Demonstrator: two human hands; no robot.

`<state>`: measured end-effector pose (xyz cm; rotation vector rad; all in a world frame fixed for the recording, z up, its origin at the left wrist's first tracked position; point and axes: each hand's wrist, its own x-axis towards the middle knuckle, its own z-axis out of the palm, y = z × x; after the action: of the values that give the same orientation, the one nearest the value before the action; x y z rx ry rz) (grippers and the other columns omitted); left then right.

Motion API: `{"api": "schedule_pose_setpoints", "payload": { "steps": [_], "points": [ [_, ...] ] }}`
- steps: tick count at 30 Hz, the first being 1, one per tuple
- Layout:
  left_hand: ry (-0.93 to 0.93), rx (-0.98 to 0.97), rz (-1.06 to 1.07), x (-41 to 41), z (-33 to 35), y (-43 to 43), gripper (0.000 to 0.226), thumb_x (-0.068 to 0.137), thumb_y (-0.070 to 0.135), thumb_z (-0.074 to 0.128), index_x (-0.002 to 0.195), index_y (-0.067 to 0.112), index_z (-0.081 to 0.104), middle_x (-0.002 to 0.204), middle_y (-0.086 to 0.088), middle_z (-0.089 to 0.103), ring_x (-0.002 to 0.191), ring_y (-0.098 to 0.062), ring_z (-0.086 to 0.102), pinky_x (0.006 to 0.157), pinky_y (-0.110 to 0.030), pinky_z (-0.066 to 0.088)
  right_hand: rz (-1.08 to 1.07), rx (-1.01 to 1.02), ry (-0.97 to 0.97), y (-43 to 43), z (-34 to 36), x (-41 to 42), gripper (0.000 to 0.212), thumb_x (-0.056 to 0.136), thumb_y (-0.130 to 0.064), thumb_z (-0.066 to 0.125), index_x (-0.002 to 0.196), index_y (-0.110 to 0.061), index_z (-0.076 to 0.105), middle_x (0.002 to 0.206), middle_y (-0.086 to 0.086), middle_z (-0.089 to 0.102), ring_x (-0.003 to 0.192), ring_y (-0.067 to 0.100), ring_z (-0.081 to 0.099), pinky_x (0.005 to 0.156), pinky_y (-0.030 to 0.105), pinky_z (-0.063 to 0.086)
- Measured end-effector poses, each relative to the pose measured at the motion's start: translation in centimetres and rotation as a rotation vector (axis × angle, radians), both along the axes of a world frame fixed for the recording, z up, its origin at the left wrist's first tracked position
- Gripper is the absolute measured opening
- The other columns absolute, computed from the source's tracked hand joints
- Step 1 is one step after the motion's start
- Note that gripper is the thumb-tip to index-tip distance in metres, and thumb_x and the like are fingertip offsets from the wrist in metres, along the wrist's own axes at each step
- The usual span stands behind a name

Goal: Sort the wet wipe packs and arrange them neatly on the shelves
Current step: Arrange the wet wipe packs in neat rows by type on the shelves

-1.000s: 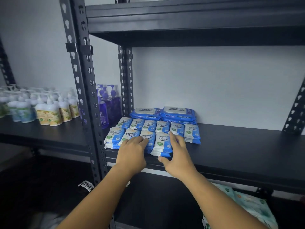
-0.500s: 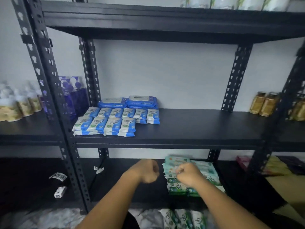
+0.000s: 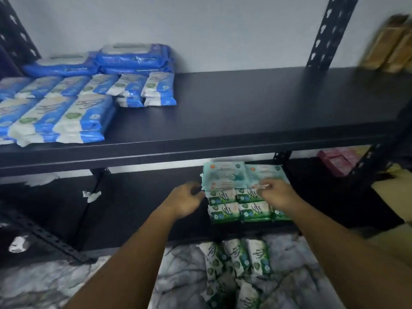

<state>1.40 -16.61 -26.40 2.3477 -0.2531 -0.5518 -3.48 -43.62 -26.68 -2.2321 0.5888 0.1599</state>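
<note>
Green packs [image 3: 239, 205] lie in rows on the lower shelf [image 3: 133, 217]. We judge them light, soft and slick, best taken by their long sides. Our left grip [image 3: 184, 201] curls just left of them and our right grip [image 3: 278, 195] rests on them; whether either pinches, we cannot tell. The upper shelf [image 3: 245, 139] overhangs them, with open room to their left.

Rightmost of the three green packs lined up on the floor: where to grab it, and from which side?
Grip the rightmost green pack across its narrow width, mid-body, likely best from above and the right. It lies face up, long axis pointing away. There is bare floor on its right, and the neighbouring pack sits close on its left.
</note>
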Motion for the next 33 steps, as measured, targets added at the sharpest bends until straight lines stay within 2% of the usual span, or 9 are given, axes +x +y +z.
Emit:
{"api": "schedule_pose_setpoints", "payload": {
  "steps": [4, 6, 10, 13, 17, 22, 27, 30, 33],
  "points": [
    [-0.002, -0.039, 0.042, 5.1, -4.8, -2.4, 0.037, 0.100, 0.045, 0.050, 0.127, 0.024, 0.064, 0.120, 0.006, 0.065, 0.105, -0.015, 0.059, 0.085, -0.028, 0.040, -0.035, 0.068, -0.040, -1.3, -4.8, 5.8, 0.055, 0.094, -0.031, 0.065, 0.146, -0.022, 0.049, 0.110, -0.002, 0.060, 0.084, 0.017, 0.059, 0.076, 0.031, 0.051],
    [-0.028, -0.064, 0.067, 7.9, -7.2, -3.4, 0.052, 0.086, 0.058, 0.048, 0.105, 0.015, 0.071, 0.100, -0.002, 0.073, 0.084, -0.018, 0.065, 0.078, -0.039, 0.049, -0.069, 0.105, -0.030, -1.4, -6.5, 8.5, 0.054, 0.095, -0.034, 0.062, 0.146, -0.022, 0.046, 0.121, 0.001, 0.057, 0.086, 0.016, 0.055, 0.074, 0.029, 0.049],
    [0.056, -0.128, 0.072, 15.3, -16.4, -4.2, 0.075, 0.072, 0.079, 0.048, 0.123, 0.027, 0.064, 0.114, -0.001, 0.072, 0.101, -0.022, 0.070, 0.092, -0.048, 0.056, -0.083, 0.096, -0.038, -1.5, -9.1, 13.2, 0.027, 0.092, -0.042, 0.061, 0.111, -0.023, 0.058, 0.111, 0.004, 0.061, 0.085, 0.017, 0.061, 0.063, 0.025, 0.042],
    [0.085, -0.144, 0.109, 18.4, -19.1, -5.8, 0.087, 0.070, 0.084, 0.048, 0.137, 0.029, 0.051, 0.125, 0.001, 0.067, 0.108, -0.020, 0.068, 0.095, -0.049, 0.055, -0.104, 0.137, -0.003, -1.7, -10.2, 16.0, 0.033, 0.093, -0.038, 0.060, 0.113, -0.012, 0.063, 0.114, 0.008, 0.065, 0.105, 0.025, 0.064, 0.080, 0.031, 0.048],
    [0.096, -0.187, 0.201, 16.0, -14.9, -8.5, 0.078, 0.093, 0.064, 0.052, 0.152, 0.019, 0.029, 0.137, -0.007, 0.055, 0.110, -0.025, 0.064, 0.095, -0.046, 0.055, 0.003, 0.072, 0.073, -1.5, -11.3, 17.7, 0.039, 0.099, -0.031, 0.055, 0.127, -0.005, 0.060, 0.120, 0.009, 0.061, 0.109, 0.028, 0.060, 0.086, 0.032, 0.048],
    [0.065, -0.217, 0.287, 16.7, -16.3, -8.5, 0.060, 0.092, 0.056, 0.060, 0.134, 0.023, 0.031, 0.123, -0.010, 0.061, 0.095, -0.025, 0.070, 0.082, -0.048, 0.061, 0.091, -0.047, 0.043, -1.2, -12.5, 18.2, 0.047, 0.098, -0.016, 0.046, 0.145, -0.011, 0.045, 0.137, 0.014, 0.054, 0.116, 0.027, 0.052, 0.090, 0.027, 0.037],
    [0.136, -0.317, 0.392, 16.9, -16.8, -8.8, 0.067, 0.090, 0.052, 0.065, 0.138, 0.028, 0.025, 0.130, -0.010, 0.054, 0.102, -0.029, 0.067, 0.082, -0.050, 0.061, 0.072, -0.006, 0.088, -0.5, -13.6, 18.9, 0.048, 0.099, -0.024, 0.036, 0.146, -0.016, 0.029, 0.119, 0.011, 0.054, 0.093, 0.023, 0.051, 0.079, 0.032, 0.035],
    [0.242, -0.433, 0.518, 16.9, -17.5, -9.3, 0.087, 0.086, 0.049, 0.067, 0.150, 0.037, 0.008, 0.133, -0.012, 0.051, 0.105, -0.036, 0.066, 0.079, -0.051, 0.061, 0.084, 0.092, 0.134, -0.9, -13.9, 19.2, 0.065, 0.097, -0.036, 0.045, 0.153, -0.024, 0.015, 0.145, 0.020, 0.043, 0.116, 0.034, 0.051, 0.099, 0.048, 0.039],
    [0.324, -0.530, 0.508, 16.9, -17.9, -9.8, 0.062, 0.103, 0.030, 0.055, 0.151, 0.024, 0.016, 0.126, -0.012, 0.059, 0.094, -0.026, 0.069, 0.060, -0.035, 0.060, 0.097, 0.260, 0.138, -1.0, -14.1, 19.2, 0.090, 0.094, -0.051, 0.058, 0.157, -0.029, -0.002, 0.152, 0.012, 0.033, 0.114, 0.030, 0.051, 0.097, 0.040, 0.038]
  ]
}}
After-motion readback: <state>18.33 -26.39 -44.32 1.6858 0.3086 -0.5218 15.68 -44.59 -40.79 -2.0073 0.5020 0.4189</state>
